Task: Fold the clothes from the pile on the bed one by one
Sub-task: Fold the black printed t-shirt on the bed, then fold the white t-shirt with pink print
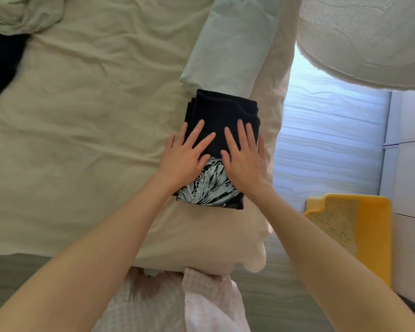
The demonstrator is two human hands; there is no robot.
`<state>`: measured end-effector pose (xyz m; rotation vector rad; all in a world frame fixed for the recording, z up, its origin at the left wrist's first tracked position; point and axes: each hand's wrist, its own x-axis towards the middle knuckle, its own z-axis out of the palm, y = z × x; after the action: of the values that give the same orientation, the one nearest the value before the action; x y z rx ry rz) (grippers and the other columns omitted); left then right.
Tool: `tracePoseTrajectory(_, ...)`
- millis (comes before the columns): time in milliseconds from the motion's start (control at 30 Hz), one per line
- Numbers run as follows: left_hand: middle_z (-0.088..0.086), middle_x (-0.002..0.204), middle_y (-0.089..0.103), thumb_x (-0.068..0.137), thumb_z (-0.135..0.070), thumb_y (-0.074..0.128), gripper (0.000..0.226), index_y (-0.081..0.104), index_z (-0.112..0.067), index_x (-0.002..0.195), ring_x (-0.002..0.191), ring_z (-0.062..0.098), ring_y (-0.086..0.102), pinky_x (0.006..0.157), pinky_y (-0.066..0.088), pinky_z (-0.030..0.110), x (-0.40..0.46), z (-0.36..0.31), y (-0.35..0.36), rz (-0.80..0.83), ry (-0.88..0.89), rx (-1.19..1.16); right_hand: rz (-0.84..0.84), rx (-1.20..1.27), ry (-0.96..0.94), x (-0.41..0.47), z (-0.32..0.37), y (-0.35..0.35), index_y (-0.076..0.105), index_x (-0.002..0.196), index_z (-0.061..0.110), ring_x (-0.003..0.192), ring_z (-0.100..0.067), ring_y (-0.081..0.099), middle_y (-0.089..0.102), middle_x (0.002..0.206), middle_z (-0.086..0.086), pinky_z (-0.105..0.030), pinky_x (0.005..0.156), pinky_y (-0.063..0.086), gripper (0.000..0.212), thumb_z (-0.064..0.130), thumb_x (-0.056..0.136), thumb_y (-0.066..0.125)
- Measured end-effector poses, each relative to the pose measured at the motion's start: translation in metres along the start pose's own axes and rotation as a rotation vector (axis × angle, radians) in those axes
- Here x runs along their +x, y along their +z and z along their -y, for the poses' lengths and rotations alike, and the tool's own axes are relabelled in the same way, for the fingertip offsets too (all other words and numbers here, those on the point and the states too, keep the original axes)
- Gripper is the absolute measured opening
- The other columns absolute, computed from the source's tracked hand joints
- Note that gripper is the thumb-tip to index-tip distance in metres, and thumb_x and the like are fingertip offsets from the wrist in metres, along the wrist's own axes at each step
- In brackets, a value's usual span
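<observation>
Left hand and right hand, fingers straight, press the folded black shirt, lengthwise away from the person.

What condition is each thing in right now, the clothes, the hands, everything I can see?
Black printed garment: folded, lying on the bed.
Left hand: flat, pressing the garment.
Right hand: flat, pressing the garment.
Dark garment: unfolded, at the far left.
Pale green cloth: crumpled.
Bedsheet: wrinkled.

Open sheet lay left of the left hand. A pale folded cloth blocked the way beyond both hands, while the bed edge ran just right of the right hand.
</observation>
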<state>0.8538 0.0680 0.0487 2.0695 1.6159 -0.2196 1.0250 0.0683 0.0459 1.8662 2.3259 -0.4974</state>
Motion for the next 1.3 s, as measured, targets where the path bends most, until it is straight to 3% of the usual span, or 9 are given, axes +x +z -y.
tracePoseTrajectory(133, -0.003, 0.159, -0.009, 0.099, -0.042, 0.032, 0.056, 0.009, -0.034, 0.150, 0.145, 0.030, -0.006, 0.116, 0.009, 0.048, -0.004, -0.002, -0.013, 0.039, 0.005, -0.024, 0.057, -0.033, 0.034, -0.004, 0.005, -0.015, 0.011, 0.152, 0.022, 0.147, -0.023, -0.006, -0.001, 0.160, -0.006, -0.047, 0.116, -0.006, 0.058, 0.039, 0.101, 0.032)
tracePoseTrajectory(300, 0.002, 0.159, 0.001, 0.099, -0.038, 0.035, 0.056, 0.015, -0.027, 0.150, 0.146, 0.027, -0.005, 0.117, 0.008, 0.046, -0.059, 0.008, -0.043, -0.078, -0.039, -0.113, 0.013, 0.036, 0.075, -0.039, 0.041, -0.053, 0.017, 0.151, 0.022, 0.147, -0.023, 0.003, 0.010, 0.160, -0.007, -0.046, 0.117, 0.000, 0.063, 0.043, 0.097, 0.042)
tracePoseTrajectory(433, 0.002, 0.159, 0.008, 0.097, -0.040, 0.037, 0.056, 0.020, -0.026, 0.149, 0.146, 0.027, -0.001, 0.117, 0.010, 0.048, -0.152, 0.041, -0.061, -0.192, -0.130, -0.212, -0.059, 0.093, -0.029, -0.079, 0.110, -0.079, 0.039, 0.144, 0.015, 0.141, -0.032, 0.028, 0.034, 0.151, -0.014, -0.054, 0.113, 0.015, 0.061, 0.047, 0.092, 0.037)
tracePoseTrajectory(500, 0.001, 0.158, 0.008, 0.093, -0.051, 0.026, 0.061, 0.019, -0.027, 0.149, 0.146, 0.026, 0.000, 0.117, 0.007, 0.045, -0.204, 0.064, -0.073, -0.233, -0.207, -0.274, -0.093, 0.124, -0.088, -0.094, 0.153, -0.091, 0.043, 0.141, 0.013, 0.139, -0.032, 0.032, 0.039, 0.148, -0.015, -0.054, 0.112, 0.017, 0.061, 0.047, 0.091, 0.033)
tracePoseTrajectory(667, -0.001, 0.159, 0.006, 0.098, -0.038, 0.038, 0.056, 0.017, -0.029, 0.149, 0.146, 0.018, -0.007, 0.115, -0.001, 0.032, -0.315, 0.143, -0.103, -0.407, -0.426, -0.421, -0.170, 0.197, -0.241, -0.108, 0.275, -0.121, 0.036, 0.145, 0.015, 0.142, -0.030, 0.027, 0.034, 0.151, -0.013, -0.052, 0.114, 0.015, 0.062, 0.048, 0.093, 0.032)
tracePoseTrajectory(767, 0.000, 0.159, 0.005, 0.098, -0.036, 0.038, 0.057, 0.014, -0.029, 0.150, 0.145, 0.017, -0.008, 0.117, 0.001, 0.033, -0.372, 0.200, -0.113, -0.431, -0.478, -0.466, -0.166, 0.188, -0.319, -0.114, 0.353, -0.121, 0.031, 0.147, 0.019, 0.144, -0.026, 0.020, 0.028, 0.154, -0.009, -0.048, 0.116, 0.010, 0.061, 0.048, 0.095, 0.033)
tracePoseTrajectory(1000, 0.003, 0.159, 0.004, 0.099, -0.030, 0.042, 0.058, 0.015, -0.027, 0.149, 0.146, 0.021, -0.007, 0.116, 0.000, 0.033, -0.492, 0.333, -0.117, -0.422, -0.514, -0.462, 0.007, 0.171, -0.352, -0.130, 0.510, -0.089, 0.015, 0.151, 0.025, 0.147, -0.017, 0.004, 0.011, 0.159, -0.002, -0.038, 0.116, -0.004, 0.062, 0.043, 0.097, 0.041)
tracePoseTrajectory(1133, 0.003, 0.158, 0.010, 0.097, -0.027, 0.047, 0.056, 0.024, -0.021, 0.148, 0.146, 0.026, 0.000, 0.116, 0.002, 0.033, -0.510, 0.389, -0.122, -0.457, -0.524, -0.468, -0.005, 0.158, -0.352, -0.112, 0.558, -0.092, 0.017, 0.151, 0.025, 0.147, -0.017, 0.005, 0.011, 0.159, -0.002, -0.039, 0.117, -0.001, 0.061, 0.044, 0.098, 0.040)
tracePoseTrajectory(1300, 0.011, 0.157, 0.012, 0.097, -0.030, 0.046, 0.058, 0.023, -0.019, 0.149, 0.146, 0.027, 0.004, 0.117, 0.005, 0.034, -0.478, 0.440, -0.140, -0.356, -0.485, -0.462, -0.014, 0.142, -0.327, -0.075, 0.584, -0.095, 0.022, 0.150, 0.022, 0.147, -0.020, 0.011, 0.017, 0.158, -0.004, -0.043, 0.118, 0.006, 0.059, 0.039, 0.098, 0.042)
